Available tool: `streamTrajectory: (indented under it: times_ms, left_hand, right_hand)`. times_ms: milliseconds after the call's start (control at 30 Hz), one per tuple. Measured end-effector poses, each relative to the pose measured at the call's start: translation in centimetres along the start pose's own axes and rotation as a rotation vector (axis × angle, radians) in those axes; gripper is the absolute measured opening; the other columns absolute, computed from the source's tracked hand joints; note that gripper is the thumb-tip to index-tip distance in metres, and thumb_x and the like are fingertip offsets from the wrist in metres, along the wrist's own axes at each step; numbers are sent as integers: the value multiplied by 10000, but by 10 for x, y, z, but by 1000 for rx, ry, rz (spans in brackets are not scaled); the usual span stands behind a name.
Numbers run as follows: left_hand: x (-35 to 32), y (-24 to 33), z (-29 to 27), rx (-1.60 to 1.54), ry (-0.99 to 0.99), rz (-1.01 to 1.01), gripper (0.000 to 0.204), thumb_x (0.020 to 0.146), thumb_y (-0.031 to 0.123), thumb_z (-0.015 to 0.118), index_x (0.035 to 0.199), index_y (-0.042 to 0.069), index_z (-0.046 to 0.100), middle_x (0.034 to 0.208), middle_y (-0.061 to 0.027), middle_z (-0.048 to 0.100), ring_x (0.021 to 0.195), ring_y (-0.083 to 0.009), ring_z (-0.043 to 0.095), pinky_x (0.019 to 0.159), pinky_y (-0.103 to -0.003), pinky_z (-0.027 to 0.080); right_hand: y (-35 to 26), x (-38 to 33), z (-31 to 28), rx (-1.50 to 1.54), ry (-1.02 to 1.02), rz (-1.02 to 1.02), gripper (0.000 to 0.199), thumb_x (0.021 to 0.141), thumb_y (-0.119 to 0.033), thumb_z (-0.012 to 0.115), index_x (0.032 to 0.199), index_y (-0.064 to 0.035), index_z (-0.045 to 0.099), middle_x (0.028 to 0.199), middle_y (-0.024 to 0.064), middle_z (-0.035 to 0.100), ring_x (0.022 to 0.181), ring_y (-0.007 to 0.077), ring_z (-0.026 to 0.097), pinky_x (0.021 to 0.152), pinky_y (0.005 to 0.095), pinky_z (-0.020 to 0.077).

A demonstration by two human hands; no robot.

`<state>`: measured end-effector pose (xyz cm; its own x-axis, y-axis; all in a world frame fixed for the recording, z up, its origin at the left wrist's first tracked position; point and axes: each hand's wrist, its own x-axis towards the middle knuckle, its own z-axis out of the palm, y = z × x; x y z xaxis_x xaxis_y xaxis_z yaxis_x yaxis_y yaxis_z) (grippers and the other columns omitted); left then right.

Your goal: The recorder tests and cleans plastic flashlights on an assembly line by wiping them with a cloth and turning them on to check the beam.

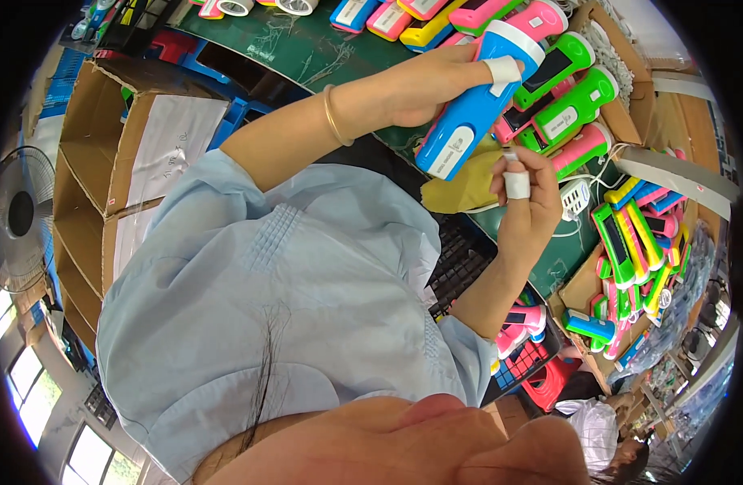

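My left hand (440,85) is wrapped around a blue flashlight (476,109) with a white ring near its head and a white label on its body. White tape covers the left thumb. Just right of that flashlight, my right hand (529,194) pinches a small pale plug (510,153) between thumb and fingers, apart from the flashlight; one right finger is also taped. A white cable (484,209) passes by the right hand. Below the flashlight lies a yellow cloth or sheet (460,184), partly hidden by my right hand.
Green and pink flashlights (561,117) lie beyond my hands, with more along the green table's (339,36) far edge. A white multi-port charger (576,198) stands to the right. A cardboard box (581,295) holds many colourful flashlights. At left are cardboard compartments (88,186) and a fan (20,214).
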<state>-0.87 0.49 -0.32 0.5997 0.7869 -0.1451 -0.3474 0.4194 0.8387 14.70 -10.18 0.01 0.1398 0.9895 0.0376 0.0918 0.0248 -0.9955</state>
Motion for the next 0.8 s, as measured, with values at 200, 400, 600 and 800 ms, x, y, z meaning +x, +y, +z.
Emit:
streamTrajectory:
  times_ms: [200, 400, 600, 800]
  left_hand:
    - [-4, -1, -5, 229, -24, 97, 426, 773, 221, 673, 1087, 18, 468, 908, -83, 583, 807, -153, 596, 712, -300, 506]
    - [-6, -5, -4, 484, -12, 251, 484, 766, 225, 671, 1128, 4, 436, 919, -93, 578, 790, -151, 585, 708, -287, 487]
    - [-26, 9, 0, 796, 20, 166, 702, 692, 280, 717, 1205, -58, 377, 994, -143, 546, 920, -209, 531, 802, -307, 432]
    - [-49, 38, -29, 83, -3, -29, 460, 752, 236, 686, 1062, -11, 452, 861, -85, 571, 646, -141, 588, 571, -262, 494]
  right_hand:
    - [-6, 6, 11, -193, 10, -203, 110, 802, -42, 621, 908, -12, 623, 859, 43, 573, 744, 92, 526, 673, 199, 424]
    - [3, 6, 17, -219, 143, -228, 132, 807, -27, 604, 938, -17, 611, 904, 38, 591, 782, 80, 533, 681, 198, 428]
    - [-1, 28, 5, -319, 201, -343, 260, 834, 17, 462, 1058, -32, 584, 829, 1, 524, 661, 45, 423, 595, 166, 359]
    - [21, 12, 2, -264, 301, -143, 219, 829, -8, 454, 996, 13, 594, 928, 75, 604, 826, 138, 549, 751, 245, 428]
